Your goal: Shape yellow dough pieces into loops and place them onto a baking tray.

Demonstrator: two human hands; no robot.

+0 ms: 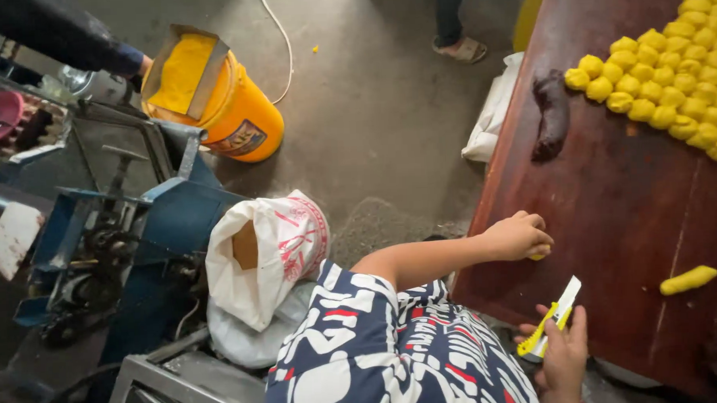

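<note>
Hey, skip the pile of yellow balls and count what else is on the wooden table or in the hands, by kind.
roll, yellow: 1
lump, dark: 1
bit, yellow, under the left hand: 1
knife, in the right hand: 1
Total: 4
</note>
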